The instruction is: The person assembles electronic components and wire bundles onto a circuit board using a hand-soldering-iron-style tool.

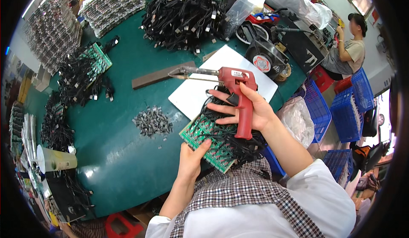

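Observation:
My right hand (263, 115) holds a red soldering gun (244, 114) upright by its grip, the thumb near the trigger and the other fingers stretched out past the handle. Its metal tip and thin feed tube point left, over a white board (186, 96). Below it, my left hand (190, 159) grips the edge of a green circuit board panel (219, 155), thumb on top; the fingers underneath are hidden. Black cables (251, 146) hang from the panel's far side and bunch behind my right hand. A heap of small metal connectors (152, 122) lies left of the panel.
A dark bar (149, 78) lies beyond the connectors on the green table (115, 140). Black USB cables (183, 18) are heaped at the back. Cabled boards (100, 57) and a cup (57, 159) stand left. Blue crates (315, 112) and another person (351, 46) are at right.

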